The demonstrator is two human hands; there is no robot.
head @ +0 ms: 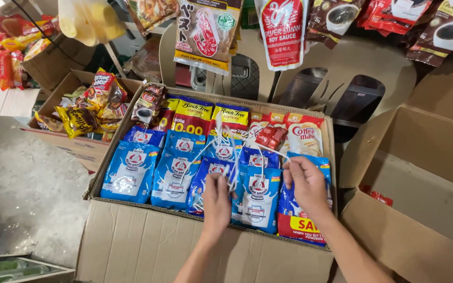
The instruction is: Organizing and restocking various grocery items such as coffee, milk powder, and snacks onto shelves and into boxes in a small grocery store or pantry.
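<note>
Several blue-and-white powder pouches (pixel 130 170) already lay in rows inside the open brown cardboard box (pixel 148 246), filling it. Left hand (pixel 217 202) pinched a bunch of thin white plastic strings (pixel 226 152) above the pouches; right hand (pixel 306 183) pinched a strand's end. The strings looked tangled, not yet sorted.

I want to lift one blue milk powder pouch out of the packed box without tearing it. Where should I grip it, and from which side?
Grip the top edge of a blue pouch from above. The pouches lie overlapped in rows inside the cardboard box, so their sides are crowded by neighbours and the upper edge is freest.
</note>
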